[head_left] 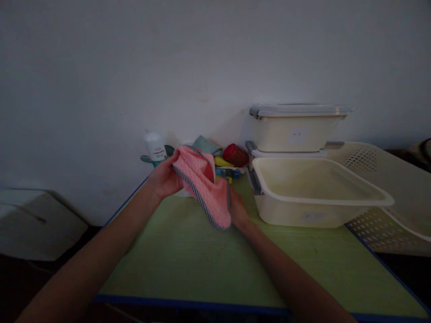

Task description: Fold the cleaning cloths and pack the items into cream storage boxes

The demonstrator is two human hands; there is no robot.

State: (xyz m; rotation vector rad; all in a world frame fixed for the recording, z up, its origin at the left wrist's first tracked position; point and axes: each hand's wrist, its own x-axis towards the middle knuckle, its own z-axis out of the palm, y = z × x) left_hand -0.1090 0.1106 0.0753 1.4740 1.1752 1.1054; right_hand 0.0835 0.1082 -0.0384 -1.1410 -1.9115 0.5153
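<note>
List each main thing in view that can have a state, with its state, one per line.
Pink cloth with striped edging: held up, creased, partly folded.
Left hand: gripping the cloth.
Right hand: at the cloth, fingers hidden.
Cream rectangular plastic basin: upright, uncovered.
Upper cream rectangular plastic box: upright, covered.
White plastic bottle with printed label: roughly upright.

I see the left hand and slender left forearm bare. The right hand and tapering right forearm look bare too.

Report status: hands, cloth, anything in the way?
Left hand gripping pink cloth; right hand partly hidden behind it. Cloth creased, held above green table. Open tub on the right, apart from the cloth.
</note>
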